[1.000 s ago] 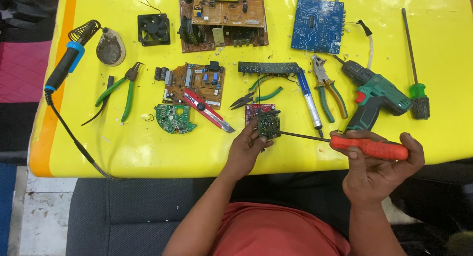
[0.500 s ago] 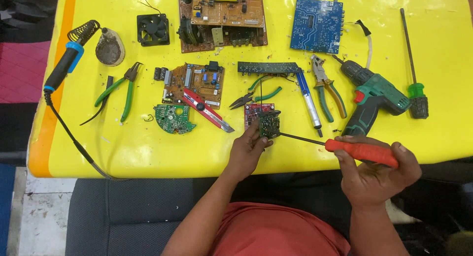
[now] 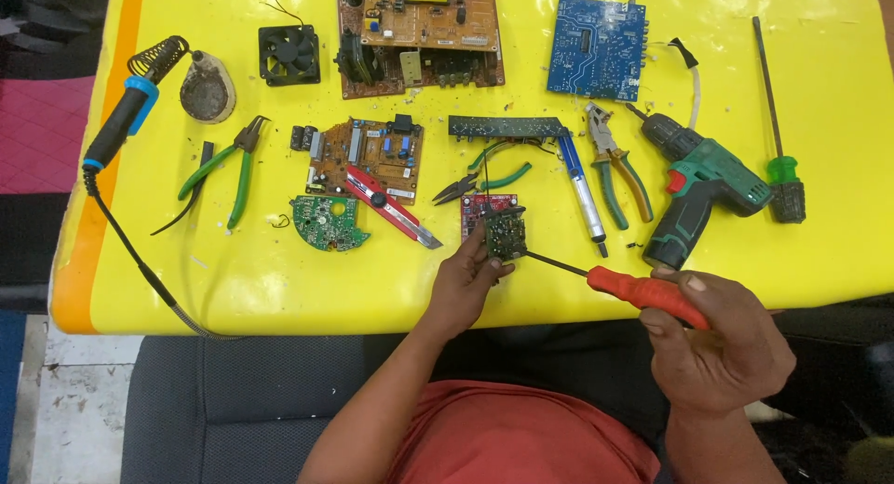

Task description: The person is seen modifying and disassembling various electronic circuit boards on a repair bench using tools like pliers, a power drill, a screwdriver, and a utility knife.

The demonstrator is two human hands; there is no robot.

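Slip risk is highest at the screwdriver tip: left hand (image 3: 470,281) pinches a small dark circuit board (image 3: 506,234) by its lower left corner, tilted up off the counter (image 3: 279,289) near the front edge, middle. Only the fingers (image 3: 482,257) close on it, so grip looks thin; a hard push could twist the board out or flip it onto the red board (image 3: 477,206) just behind it.

Right hand (image 3: 717,340) wraps fully shut around the red-handled screwdriver (image 3: 643,293), hand hanging past the front edge, shaft running up-left with the tip touching the board's right side. Cannot tell if the tip sits in a screw head. If not seated, it likely skates across components or jabs the left fingers right beside it.

Long shaft, low angle: side load more than down force, so cam-out seems likely.

Clutter adds trouble. Green-handled pliers (image 3: 480,177), red utility knife (image 3: 391,205) and blue desoldering pump (image 3: 582,181) lie just behind the board; a dropped part or loose screw could vanish among them or roll off the front edge. Green drill (image 3: 703,181) lies near the right hand, apart.
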